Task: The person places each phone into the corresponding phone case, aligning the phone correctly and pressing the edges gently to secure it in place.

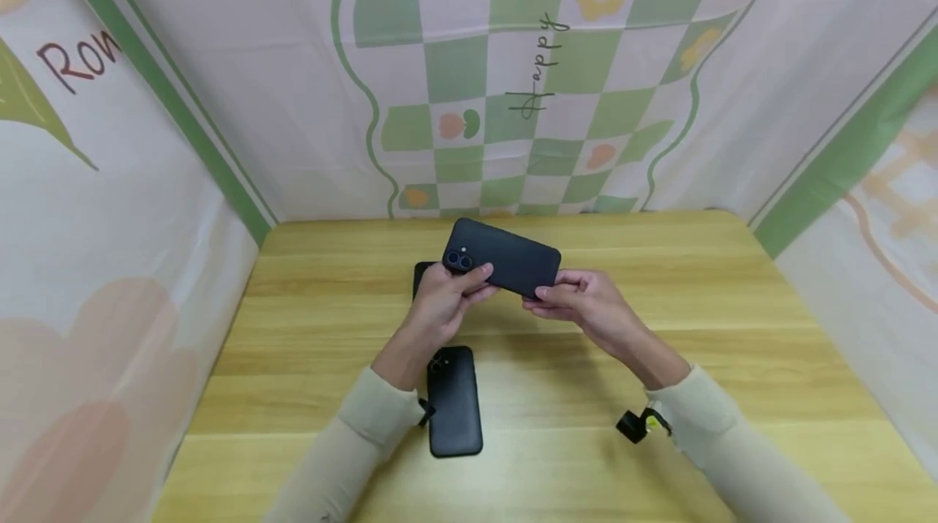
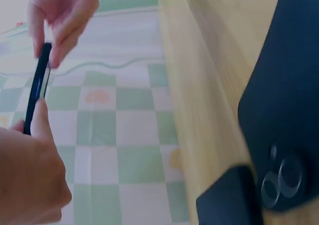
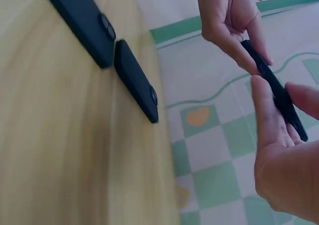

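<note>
Both hands hold a black smartphone (image 1: 513,256) above the table, its back with two camera lenses facing up in the head view. My left hand (image 1: 444,299) pinches its lower left side, thumb on the back near the lenses. At the lower right corner my right hand (image 1: 586,303) grips it between thumb and fingers. The wrist views show this phone (image 3: 274,85) nearly edge-on. A second black phone (image 1: 454,405) lies back up on the table beside my left forearm. Another dark phone (image 1: 421,272) lies farther back, mostly hidden behind my left hand.
The wooden table (image 1: 696,287) meets a patterned cloth wall (image 1: 513,156) at its far edge, with more cloth at the left and right sides. A small black camera mount (image 1: 632,426) hangs from the right sleeve cuff.
</note>
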